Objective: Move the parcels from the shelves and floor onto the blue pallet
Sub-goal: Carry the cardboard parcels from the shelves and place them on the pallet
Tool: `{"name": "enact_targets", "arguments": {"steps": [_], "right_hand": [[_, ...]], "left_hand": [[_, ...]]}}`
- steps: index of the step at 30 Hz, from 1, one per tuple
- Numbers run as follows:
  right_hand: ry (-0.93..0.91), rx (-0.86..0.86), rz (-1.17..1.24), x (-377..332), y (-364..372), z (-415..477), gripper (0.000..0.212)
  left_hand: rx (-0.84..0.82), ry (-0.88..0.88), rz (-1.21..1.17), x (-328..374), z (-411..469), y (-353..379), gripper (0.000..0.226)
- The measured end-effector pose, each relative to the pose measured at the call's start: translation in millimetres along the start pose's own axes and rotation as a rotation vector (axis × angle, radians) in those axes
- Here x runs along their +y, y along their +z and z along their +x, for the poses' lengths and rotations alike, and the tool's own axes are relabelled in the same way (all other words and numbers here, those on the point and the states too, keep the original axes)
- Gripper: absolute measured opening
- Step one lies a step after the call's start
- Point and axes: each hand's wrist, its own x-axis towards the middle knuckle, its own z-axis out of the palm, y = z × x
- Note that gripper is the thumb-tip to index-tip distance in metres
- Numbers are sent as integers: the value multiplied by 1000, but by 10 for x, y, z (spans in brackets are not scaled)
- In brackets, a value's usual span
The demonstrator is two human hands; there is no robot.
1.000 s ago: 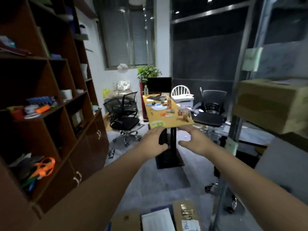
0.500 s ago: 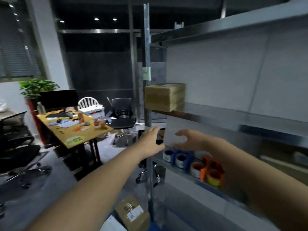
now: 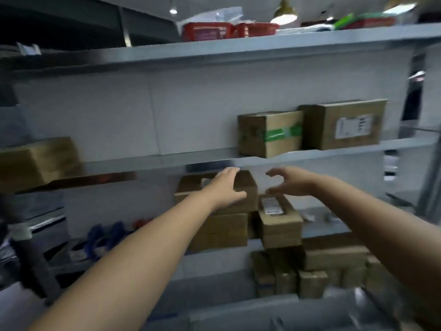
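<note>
A person's left hand (image 3: 225, 187) and right hand (image 3: 292, 185) are reaching, each grip spread open and holding nothing, toward the top parcel (image 3: 191, 187) stacked just beneath the middle shelf (image 3: 162, 161), apparently readying a two-sided lift.

Both bare arms stretch forward and upward, roughly level, with the hands near each other but apart. The left hand (image 3: 226, 187) has straight fingers and its thumb spread out. The right hand (image 3: 290, 183) is loosely cupped, fingers and thumb curved toward the left, holding nothing.
</note>
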Motion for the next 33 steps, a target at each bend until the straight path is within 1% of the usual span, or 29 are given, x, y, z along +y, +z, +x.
{"name": "enact_targets", "arguments": {"steps": [5, 8, 12, 17, 22, 24, 27, 33], "right_hand": [[259, 25, 2, 1396, -581, -1202, 73], [408, 90, -16, 2073, -874, -1939, 74], [580, 192, -41, 2785, -1153, -2809, 75], [740, 274, -13, 3456, -1295, -3547, 74], [863, 288, -26, 4092, -1334, -3861, 74], [900, 293, -29, 4353, -1353, -3888, 74], [967, 310, -15, 4814, -1397, -3891, 75], [1112, 354, 31, 5847, -1617, -3752, 75]], "left_hand": [[-196, 218, -110, 1561, 399, 928, 84], [-237, 356, -149, 2457, 498, 1461, 85], [-328, 546, -203, 3492, 521, 2095, 84], [-408, 699, -216, 4461, 574, 2694, 85], [-493, 788, -249, 5106, 793, 3257, 81], [-499, 811, -268, 5333, 949, 3469, 81], [-498, 834, -295, 5685, 1264, 3833, 80], [-611, 864, -318, 6361, 2109, 4598, 84]]}}
